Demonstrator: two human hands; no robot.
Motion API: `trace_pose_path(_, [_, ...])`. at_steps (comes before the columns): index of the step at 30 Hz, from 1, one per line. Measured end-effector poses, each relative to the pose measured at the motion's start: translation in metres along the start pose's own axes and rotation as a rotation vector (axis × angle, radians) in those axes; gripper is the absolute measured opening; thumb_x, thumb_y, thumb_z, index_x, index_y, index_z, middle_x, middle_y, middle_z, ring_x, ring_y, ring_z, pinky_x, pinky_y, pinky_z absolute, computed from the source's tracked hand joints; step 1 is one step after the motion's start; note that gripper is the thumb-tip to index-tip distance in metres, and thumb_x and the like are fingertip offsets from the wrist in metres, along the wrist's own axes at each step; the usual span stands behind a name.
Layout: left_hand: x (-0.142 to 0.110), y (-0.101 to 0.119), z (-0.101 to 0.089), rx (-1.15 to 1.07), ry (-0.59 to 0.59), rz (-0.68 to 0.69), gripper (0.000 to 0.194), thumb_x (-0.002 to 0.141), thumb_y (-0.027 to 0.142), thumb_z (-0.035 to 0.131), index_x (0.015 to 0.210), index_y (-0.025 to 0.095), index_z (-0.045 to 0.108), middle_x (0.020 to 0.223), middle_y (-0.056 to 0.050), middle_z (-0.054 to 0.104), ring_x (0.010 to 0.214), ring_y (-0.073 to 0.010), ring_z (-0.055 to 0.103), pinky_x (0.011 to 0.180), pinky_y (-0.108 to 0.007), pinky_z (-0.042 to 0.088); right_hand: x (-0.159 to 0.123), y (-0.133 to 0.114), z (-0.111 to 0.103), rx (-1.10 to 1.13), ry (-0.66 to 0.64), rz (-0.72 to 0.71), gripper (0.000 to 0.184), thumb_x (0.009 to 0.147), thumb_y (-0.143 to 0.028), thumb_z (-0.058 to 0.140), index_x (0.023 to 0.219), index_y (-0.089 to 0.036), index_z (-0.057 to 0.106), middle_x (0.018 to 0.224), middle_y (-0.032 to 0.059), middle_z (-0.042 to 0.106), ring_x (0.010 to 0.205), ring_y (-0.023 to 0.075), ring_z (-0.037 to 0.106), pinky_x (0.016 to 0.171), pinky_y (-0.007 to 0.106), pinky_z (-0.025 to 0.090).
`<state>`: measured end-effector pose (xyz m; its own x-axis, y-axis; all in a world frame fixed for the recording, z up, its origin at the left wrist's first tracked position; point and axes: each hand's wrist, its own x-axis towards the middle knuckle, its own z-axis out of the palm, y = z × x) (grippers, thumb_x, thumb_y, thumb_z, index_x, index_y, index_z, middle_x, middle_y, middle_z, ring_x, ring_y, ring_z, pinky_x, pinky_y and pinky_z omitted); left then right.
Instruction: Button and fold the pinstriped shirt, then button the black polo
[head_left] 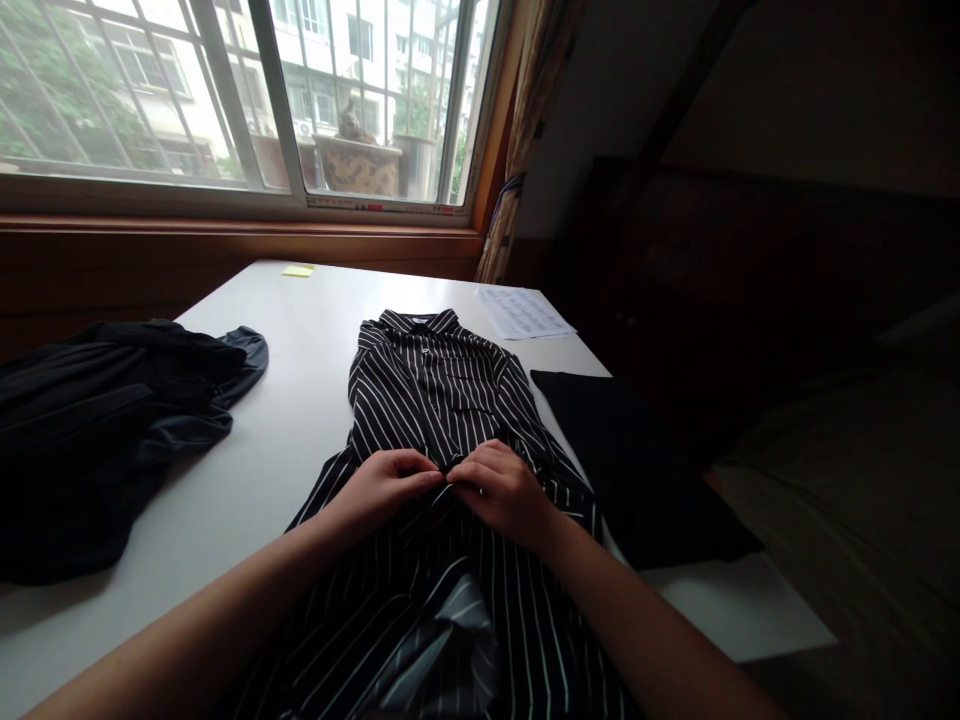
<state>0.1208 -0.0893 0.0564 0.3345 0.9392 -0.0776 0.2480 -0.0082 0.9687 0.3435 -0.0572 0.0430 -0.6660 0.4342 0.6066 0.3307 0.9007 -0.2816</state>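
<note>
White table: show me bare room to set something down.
Open: the strip between dark clothes and striped shirt; the far end between yellow note and papers; the near-right corner below black cloth. Crowded: the middle, where left hand and right hand pinch the shirt; the thin gap between shirt and black cloth.

Printed sheets (525, 314): far right of the counter (300, 340); rows of print visible, too small and blurred to read.
Collar label (420, 320): pale tag at the far, neck end of the striped shirt (465, 370); lettering not resolvable.
Frame strip (386, 207): lower right edge of the window (279, 110); red and dark marks, wording illegible.
Readable text, brands, numbers: none.
</note>
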Motion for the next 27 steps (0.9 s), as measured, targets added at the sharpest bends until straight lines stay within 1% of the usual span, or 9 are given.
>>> trace_pose_path(7, [0.0008,-0.0031,-0.0004,-0.021,-0.009,-0.005,0.03,0.085,0.046,0.066,0.091,0.018,0.076,0.081,-0.001,0.072,0.077,-0.016,0.062,0.071,-0.025,0.045,-0.0025,0.0026,0.001,0.041,-0.017,0.026,0.012,0.093,-0.014,0.059,0.099,-0.022,0.065,0.085,0.0025,0.071,0.077,0.0171,0.065,0.081,0.036,0.048])
trace_pose_path(19, [-0.0004,0.0013,-0.0018,-0.002,-0.013,0.002,0.028,0.085,0.043,0.067,0.092,0.018,0.077,0.087,-0.002,0.074,0.085,-0.0188,0.065,0.078,-0.027,0.048,-0.0007,0.0016,-0.0002,0.067,0.006,0.073,0.008,0.091,-0.015,0.063,0.091,-0.022,0.067,0.083,0.0021,0.071,0.077,0.0175,0.064,0.078,0.035,0.047])
trace_pose_path(23, [0.0004,-0.0006,-0.0023,-0.009,-0.013,0.009,0.027,0.084,0.043,0.068,0.092,0.018,0.077,0.088,-0.002,0.074,0.085,-0.0185,0.065,0.079,-0.026,0.048,0.0001,0.0003,-0.0009,0.084,-0.015,0.104,0.011,0.088,-0.012,0.065,0.09,-0.022,0.067,0.082,0.0014,0.071,0.077,0.0176,0.064,0.078,0.034,0.047])
trace_pose_path(27, [0.0003,-0.0017,-0.0022,-0.033,-0.025,-0.019,0.029,0.084,0.045,0.068,0.092,0.018,0.077,0.087,-0.002,0.074,0.083,-0.0176,0.064,0.077,-0.025,0.047,-0.0008,0.0005,-0.001,0.1,-0.016,0.119,0.011,0.087,-0.011,0.066,0.09,-0.022,0.066,0.082,0.0012,0.07,0.077,0.0175,0.064,0.077,0.034,0.046])
